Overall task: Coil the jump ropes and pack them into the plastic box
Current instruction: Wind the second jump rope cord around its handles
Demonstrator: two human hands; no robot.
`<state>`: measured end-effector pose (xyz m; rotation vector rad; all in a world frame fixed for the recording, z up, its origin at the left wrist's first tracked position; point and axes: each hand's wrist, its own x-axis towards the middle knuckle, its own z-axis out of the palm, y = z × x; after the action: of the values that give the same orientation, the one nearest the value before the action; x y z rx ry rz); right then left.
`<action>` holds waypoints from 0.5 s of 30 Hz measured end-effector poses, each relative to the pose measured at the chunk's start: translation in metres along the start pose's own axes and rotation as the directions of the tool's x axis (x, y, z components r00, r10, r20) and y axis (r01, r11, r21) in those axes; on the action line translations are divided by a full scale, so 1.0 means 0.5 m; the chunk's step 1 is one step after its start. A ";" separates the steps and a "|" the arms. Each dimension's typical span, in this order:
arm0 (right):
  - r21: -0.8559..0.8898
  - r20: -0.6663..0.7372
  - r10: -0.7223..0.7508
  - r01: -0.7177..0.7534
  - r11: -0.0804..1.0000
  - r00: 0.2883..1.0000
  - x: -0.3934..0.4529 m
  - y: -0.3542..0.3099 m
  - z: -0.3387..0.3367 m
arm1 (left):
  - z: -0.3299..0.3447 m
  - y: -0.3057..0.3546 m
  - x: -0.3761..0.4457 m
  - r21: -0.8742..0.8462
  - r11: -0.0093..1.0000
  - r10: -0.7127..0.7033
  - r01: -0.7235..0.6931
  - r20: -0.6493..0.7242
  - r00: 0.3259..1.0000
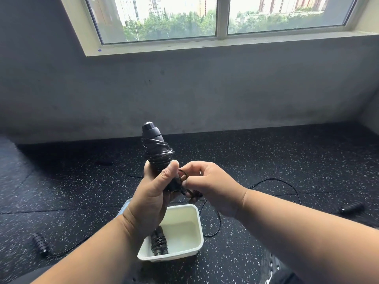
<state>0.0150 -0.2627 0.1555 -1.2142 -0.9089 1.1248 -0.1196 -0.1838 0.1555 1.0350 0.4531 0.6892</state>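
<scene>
Head view: my left hand (152, 193) grips the wrapped handles (158, 152), long axis pointing to 12 o'clock. My right hand (209, 185) pinches the cord end at 3, probably tucking it. The plastic box (194, 232) sits at 6, directly below, nearer my left.

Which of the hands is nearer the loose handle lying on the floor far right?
Right hand; the loose handle lies to its right. Left hand is farther left.

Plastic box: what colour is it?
Cream-white box, seen in the head view.
</scene>
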 end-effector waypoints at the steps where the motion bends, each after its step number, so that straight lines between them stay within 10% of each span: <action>1: 0.008 0.012 0.002 -0.003 1.000 1.000 -0.001 -0.002 -0.001 | -0.001 -0.002 0.002 -0.012 1.000 -0.010 0.010 -0.008 1.000; 15: -0.051 0.202 0.012 -0.002 0.999 0.979 0.000 -0.042 -0.033 | -0.011 0.008 0.021 -0.203 0.972 -0.146 0.117 -0.134 0.980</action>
<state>0.0340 -0.2663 0.1738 -1.1584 -1.0933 1.2538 -0.1167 -0.1716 0.1564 0.7657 0.5669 0.6795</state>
